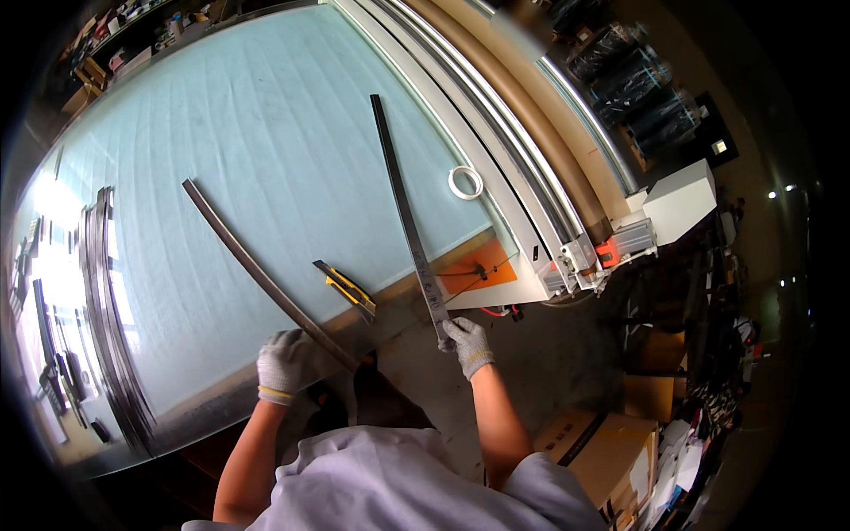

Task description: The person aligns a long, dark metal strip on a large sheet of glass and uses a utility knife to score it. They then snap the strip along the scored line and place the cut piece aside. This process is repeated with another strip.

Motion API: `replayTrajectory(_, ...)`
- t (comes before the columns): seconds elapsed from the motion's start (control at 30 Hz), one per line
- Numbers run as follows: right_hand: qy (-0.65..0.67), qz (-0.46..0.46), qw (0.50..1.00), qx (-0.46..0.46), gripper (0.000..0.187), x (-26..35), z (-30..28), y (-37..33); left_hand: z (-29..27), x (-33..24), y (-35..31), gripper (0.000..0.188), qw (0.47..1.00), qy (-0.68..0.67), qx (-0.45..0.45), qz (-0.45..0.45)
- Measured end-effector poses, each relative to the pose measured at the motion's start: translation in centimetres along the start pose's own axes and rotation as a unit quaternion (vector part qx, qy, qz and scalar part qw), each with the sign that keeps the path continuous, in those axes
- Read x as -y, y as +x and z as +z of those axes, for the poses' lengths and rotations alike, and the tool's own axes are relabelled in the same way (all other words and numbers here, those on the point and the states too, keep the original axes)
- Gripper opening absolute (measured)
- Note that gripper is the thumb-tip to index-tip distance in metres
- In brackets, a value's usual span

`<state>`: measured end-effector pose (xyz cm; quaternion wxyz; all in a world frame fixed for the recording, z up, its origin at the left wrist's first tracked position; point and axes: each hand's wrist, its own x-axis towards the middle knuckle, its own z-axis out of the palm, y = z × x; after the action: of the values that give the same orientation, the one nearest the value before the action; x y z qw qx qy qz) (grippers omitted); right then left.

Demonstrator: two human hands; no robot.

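Observation:
My right hand [467, 343], in a grey knit glove, is closed round the near end of a long dark strip [404, 208]. That strip reaches far across the glass-like tabletop [266, 115], its near end over the table's edge. My left hand [283, 365], gloved alike, is at the near edge beside a second, curved dark strip [257, 270]; its fingers are bent and partly hidden, and a grip does not show. The curved strip's near end sticks out past the edge. Between the two strips lies a yellow-and-black utility knife [347, 290].
A white tape roll [465, 182] and an orange sheet [478, 268] lie on the right. Several dark strips [108, 310] are bunched on the left. A white-framed roller machine [522, 168] borders the table's right side. A cardboard box [602, 447] stands on the floor lower right.

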<state>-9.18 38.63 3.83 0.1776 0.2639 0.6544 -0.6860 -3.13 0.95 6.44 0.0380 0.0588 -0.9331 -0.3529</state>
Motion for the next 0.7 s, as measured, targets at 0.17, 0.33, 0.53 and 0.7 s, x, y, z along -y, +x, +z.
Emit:
replayTrajectory(0.17,-0.100,0.006,0.995,0.017,0.011,1.1,0.7,-1.2,1.9,-2.5,1.3,0.024,0.998,-0.033,0.023,0.049)
replayTrajectory(0.33,0.150,-0.213,0.952,0.158,0.015,12.2,5.9,-4.4,1.3,-2.9,1.0,0.026,0.998,-0.045,0.042,0.015)
replayTrajectory(0.53,-0.199,-0.136,0.970,0.016,0.020,9.2,6.3,-2.2,1.5,-5.0,0.6,0.023,0.992,-0.093,0.077,0.018)
replayTrajectory(0.7,-0.124,-0.168,0.975,0.078,0.011,10.2,8.1,-4.4,2.2,-7.2,2.2,0.027,0.960,-0.204,0.190,-0.013)
